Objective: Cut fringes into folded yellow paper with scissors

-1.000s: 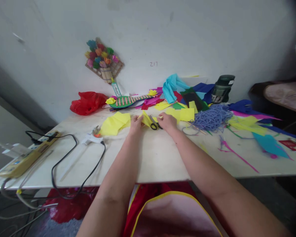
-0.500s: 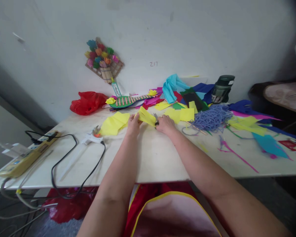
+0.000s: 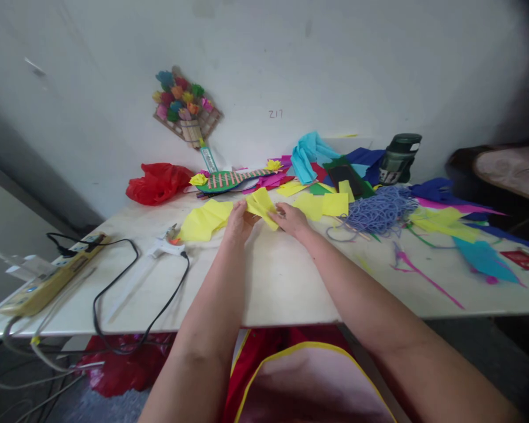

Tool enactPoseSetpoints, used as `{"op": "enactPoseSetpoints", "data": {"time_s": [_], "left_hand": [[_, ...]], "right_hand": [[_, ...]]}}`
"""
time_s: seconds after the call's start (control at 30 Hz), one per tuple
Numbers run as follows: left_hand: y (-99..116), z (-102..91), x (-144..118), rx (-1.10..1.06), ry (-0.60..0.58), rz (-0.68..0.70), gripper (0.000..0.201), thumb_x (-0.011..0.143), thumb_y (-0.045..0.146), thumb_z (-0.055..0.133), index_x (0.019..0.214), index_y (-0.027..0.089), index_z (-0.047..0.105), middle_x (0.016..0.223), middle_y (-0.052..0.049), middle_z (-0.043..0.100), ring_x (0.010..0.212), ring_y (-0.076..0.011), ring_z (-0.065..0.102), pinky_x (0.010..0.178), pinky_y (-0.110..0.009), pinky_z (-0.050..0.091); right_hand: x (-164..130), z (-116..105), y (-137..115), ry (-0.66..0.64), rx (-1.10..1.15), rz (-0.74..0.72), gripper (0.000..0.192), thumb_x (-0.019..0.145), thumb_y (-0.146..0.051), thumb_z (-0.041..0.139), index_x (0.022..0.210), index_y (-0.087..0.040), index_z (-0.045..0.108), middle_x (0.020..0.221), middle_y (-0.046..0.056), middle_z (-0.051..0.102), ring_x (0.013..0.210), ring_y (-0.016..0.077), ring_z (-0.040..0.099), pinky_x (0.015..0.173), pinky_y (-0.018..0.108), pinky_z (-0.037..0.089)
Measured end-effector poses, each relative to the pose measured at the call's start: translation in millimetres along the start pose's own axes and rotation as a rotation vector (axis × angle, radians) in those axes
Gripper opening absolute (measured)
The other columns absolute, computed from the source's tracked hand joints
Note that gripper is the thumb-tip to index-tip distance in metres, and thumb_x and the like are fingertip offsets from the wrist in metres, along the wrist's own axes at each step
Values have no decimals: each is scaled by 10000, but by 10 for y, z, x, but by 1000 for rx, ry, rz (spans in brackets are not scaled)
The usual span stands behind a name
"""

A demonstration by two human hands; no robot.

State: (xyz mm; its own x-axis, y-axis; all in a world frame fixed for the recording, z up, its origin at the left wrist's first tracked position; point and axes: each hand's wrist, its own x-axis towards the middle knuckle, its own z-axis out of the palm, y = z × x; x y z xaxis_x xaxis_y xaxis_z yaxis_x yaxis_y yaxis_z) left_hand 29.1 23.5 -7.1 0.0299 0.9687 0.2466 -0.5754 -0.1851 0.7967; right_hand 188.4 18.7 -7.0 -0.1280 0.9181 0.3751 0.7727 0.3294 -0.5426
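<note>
Between my hands, just above the table, is a creased piece of yellow paper [image 3: 262,205]. My left hand [image 3: 239,223] is closed on its left end. At the right end, the fingers of my right hand [image 3: 294,220] pinch the paper. A small part of the scissors [image 3: 281,214] shows at those fingers; the rest is hidden by the hand. A larger yellow sheet [image 3: 205,220] lies beside my left hand. To the right of my right hand lie yellow paper squares [image 3: 335,204].
A hot glue gun [image 3: 165,247] with a black cord and a power strip [image 3: 53,276] are at left. Tangled purple yarn [image 3: 379,210] and a dark bottle [image 3: 399,158] stand at right. Behind are a green flower-trimmed craft piece [image 3: 229,181] and a red bag [image 3: 158,183].
The yellow paper has opened and shifted between my hands. The scissors, plainly seen at my right fingers before, are now mostly hidden, and those fingers have come onto the paper.
</note>
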Motion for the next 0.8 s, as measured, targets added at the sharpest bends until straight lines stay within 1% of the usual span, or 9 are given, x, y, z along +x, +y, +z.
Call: {"op": "enactPoseSetpoints", "data": {"time_s": [0.1, 0.23, 0.3, 0.4, 0.47, 0.53, 0.6, 0.7, 0.8], "left_hand": [[-7, 60, -32, -24, -37, -29, 268, 659, 366, 653, 830, 185, 552, 904, -50, 642, 838, -194, 609, 738, -364, 484], [-5, 108, -63, 28, -49, -54, 308, 656, 375, 658, 875, 182, 558, 911, -51, 641, 859, -198, 601, 741, -346, 485], [-7, 110, -64, 15, -54, -39, 297, 660, 373, 657, 866, 181, 564, 897, -47, 642, 864, -193, 603, 757, -337, 481], [-21, 101, -51, -28, -55, -10, 258, 665, 353, 658, 831, 176, 572, 868, -44, 644, 858, -186, 606, 776, -326, 477], [-33, 94, -37, -41, -43, -4, 240, 667, 341, 660, 816, 174, 573, 858, -41, 645, 864, -185, 605, 790, -319, 474], [-43, 92, -23, -53, -14, -5, 228, 668, 330, 663, 807, 173, 573, 852, -37, 647, 878, -186, 602, 807, -314, 469], [-46, 96, -17, -62, 20, -37, 246, 674, 352, 656, 815, 166, 576, 851, -47, 651, 893, -195, 600, 815, -319, 467], [-35, 110, -30, -47, 13, -139, 332, 686, 420, 628, 871, 148, 585, 856, -73, 654, 895, -212, 603, 805, -339, 473], [-23, 128, -63, 27, -19, -205, 308, 634, 330, 691, 854, 140, 587, 815, -68, 657, 868, -208, 612, 791, -334, 477]], "right_hand": [[-20, 24, -22, -5, 15, -4, 426, 727, -493, 518, 1058, -226, 551, 978, 52, 648, 842, 187, 598, 710, 274, 418], [-31, 3, -50, -6, 51, 3, 367, 703, -435, 551, 993, -211, 569, 911, 56, 657, 779, 193, 596, 686, 287, 421], [-23, -6, -50, -10, 189, 22, 365, 692, -428, 562, 981, -206, 568, 886, 43, 655, 770, 175, 586, 684, 275, 426], [-8, -5, -37, -22, 526, 34, 359, 678, -417, 564, 947, -179, 574, 846, 25, 647, 751, 146, 572, 663, 252, 435], [-2, 5, -28, -49, 714, 43, 318, 663, -401, 564, 862, -155, 585, 777, 13, 634, 704, 135, 560, 628, 241, 434], [5, 17, -20, -55, 802, 73, 263, 640, -382, 564, 756, -146, 578, 678, -8, 599, 635, 122, 530, 576, 228, 415], [16, 27, -13, -3, 785, 113, 219, 624, -369, 558, 654, -152, 545, 573, -36, 527, 557, 103, 472, 518, 213, 373], [35, 24, 2, 115, 636, 160, 230, 614, -366, 551, 531, -169, 464, 470, -65, 400, 485, 83, 369, 465, 208, 292], [54, 14, 23, 195, 533, 187, 266, 610, -369, 554, 484, -178, 419, 443, -69, 354, 477, 82, 333, 462, 218, 262]]}}
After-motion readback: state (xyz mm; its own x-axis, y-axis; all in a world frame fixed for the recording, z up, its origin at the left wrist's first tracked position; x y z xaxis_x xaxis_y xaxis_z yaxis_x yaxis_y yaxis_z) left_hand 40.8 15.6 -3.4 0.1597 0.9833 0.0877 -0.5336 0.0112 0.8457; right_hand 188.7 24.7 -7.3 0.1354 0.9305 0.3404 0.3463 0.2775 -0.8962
